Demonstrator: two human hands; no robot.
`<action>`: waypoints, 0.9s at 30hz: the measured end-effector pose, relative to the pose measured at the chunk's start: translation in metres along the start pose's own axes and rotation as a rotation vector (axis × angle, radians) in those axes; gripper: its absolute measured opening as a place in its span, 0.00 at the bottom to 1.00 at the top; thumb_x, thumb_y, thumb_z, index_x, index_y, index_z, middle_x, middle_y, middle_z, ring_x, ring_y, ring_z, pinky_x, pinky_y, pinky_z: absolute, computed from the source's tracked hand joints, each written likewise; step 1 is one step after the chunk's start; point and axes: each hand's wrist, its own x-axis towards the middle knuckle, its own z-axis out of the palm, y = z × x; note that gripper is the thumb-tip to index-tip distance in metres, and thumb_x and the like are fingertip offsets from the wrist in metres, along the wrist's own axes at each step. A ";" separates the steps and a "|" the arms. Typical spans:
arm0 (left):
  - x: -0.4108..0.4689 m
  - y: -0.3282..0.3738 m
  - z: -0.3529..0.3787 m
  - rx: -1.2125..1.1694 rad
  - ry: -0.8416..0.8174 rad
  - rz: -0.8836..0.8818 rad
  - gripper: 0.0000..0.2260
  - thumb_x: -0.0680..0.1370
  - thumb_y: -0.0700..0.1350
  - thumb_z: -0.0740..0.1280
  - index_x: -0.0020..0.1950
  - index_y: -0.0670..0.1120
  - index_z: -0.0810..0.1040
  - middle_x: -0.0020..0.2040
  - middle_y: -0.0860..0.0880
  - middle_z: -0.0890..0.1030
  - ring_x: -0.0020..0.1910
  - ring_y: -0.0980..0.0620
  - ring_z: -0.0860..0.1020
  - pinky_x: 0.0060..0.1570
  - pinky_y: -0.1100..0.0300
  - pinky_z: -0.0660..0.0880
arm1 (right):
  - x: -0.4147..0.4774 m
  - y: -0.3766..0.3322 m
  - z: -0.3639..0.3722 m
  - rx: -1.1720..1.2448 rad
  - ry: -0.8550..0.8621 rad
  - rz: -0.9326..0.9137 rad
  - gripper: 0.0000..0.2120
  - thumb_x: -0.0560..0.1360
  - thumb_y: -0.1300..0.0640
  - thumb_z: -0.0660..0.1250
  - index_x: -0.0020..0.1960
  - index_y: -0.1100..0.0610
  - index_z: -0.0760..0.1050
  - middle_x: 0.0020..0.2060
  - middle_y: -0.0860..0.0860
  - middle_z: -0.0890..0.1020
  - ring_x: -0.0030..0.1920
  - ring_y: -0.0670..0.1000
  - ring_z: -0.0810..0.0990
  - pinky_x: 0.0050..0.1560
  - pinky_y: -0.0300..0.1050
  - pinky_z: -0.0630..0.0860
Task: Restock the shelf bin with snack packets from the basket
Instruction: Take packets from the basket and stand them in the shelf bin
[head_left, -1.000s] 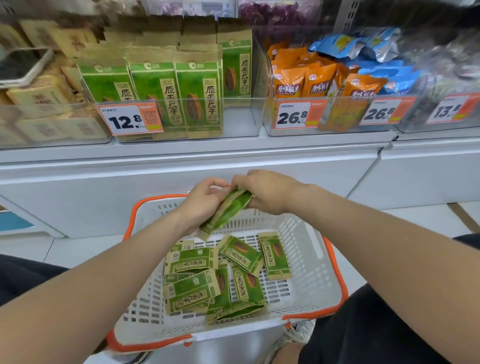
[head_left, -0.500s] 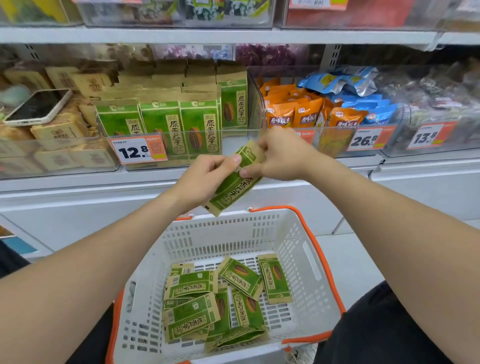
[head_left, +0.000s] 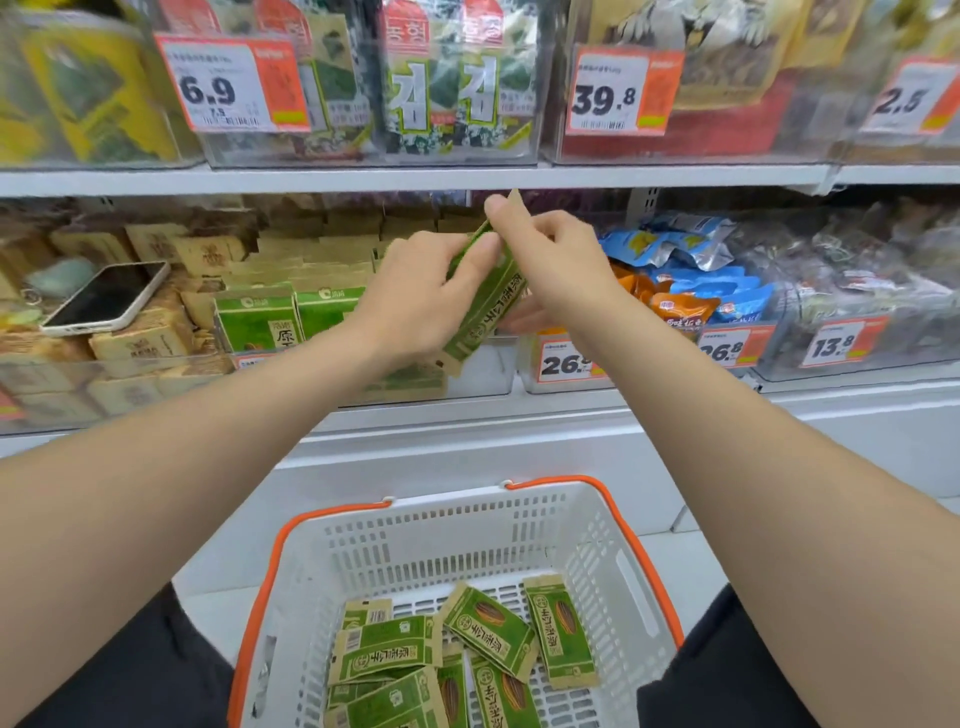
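A white plastic basket (head_left: 441, 545) with orange handles sits nearest, low in the view, between dark-clothed legs. On the basket's floor lie several loose green packets (head_left: 488, 629), overlapping. Some are cut off by the lower edge, so no exact count is possible.

Two bare forearms reach forward over the basket. Above and beyond it, the left hand (head_left: 415, 301) and the right hand (head_left: 561, 265) meet on one held packet (head_left: 488, 306), tilted in the air. The left grip is closed around the packet's middle, thumb on its face. The right grip pinches its top edge.

Beyond the basket and higher, directly behind the hands, stands the clear shelf bin (head_left: 483, 374). Upright green packs (head_left: 257, 322) of the same design fill its left part in rows, while its right front corner looks bare. The held packet hangs in front of the bin, not yet inside it.

Up and left of the basket, a phone (head_left: 104, 296) lies on tan packs in a neighbouring bin. Up and right of the basket are orange packs (head_left: 680, 306). Farthest and highest runs an upper shelf (head_left: 363, 179) with price tags.

The restocking looks partly done. One packet is out of the basket but not yet placed, and those lying in the basket remain to be moved.
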 end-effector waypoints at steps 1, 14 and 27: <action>0.005 0.000 -0.003 -0.073 -0.055 -0.014 0.24 0.88 0.56 0.54 0.37 0.47 0.74 0.34 0.52 0.80 0.35 0.53 0.76 0.38 0.53 0.66 | 0.004 -0.002 0.001 0.006 0.043 -0.018 0.34 0.67 0.26 0.66 0.61 0.50 0.75 0.52 0.51 0.84 0.49 0.57 0.87 0.39 0.56 0.86; 0.046 -0.030 0.009 -0.264 -0.118 -0.073 0.09 0.78 0.55 0.72 0.53 0.52 0.80 0.52 0.56 0.84 0.55 0.55 0.82 0.59 0.52 0.77 | 0.049 0.003 0.003 -0.202 0.110 -0.325 0.25 0.76 0.57 0.67 0.72 0.51 0.66 0.58 0.49 0.77 0.61 0.53 0.78 0.62 0.54 0.78; 0.055 -0.070 0.012 0.688 -0.385 -0.027 0.39 0.70 0.73 0.68 0.71 0.48 0.70 0.64 0.45 0.80 0.65 0.40 0.76 0.64 0.41 0.69 | 0.081 0.027 0.003 -0.150 -0.068 -0.471 0.16 0.76 0.59 0.75 0.63 0.51 0.83 0.53 0.44 0.87 0.57 0.44 0.85 0.63 0.54 0.80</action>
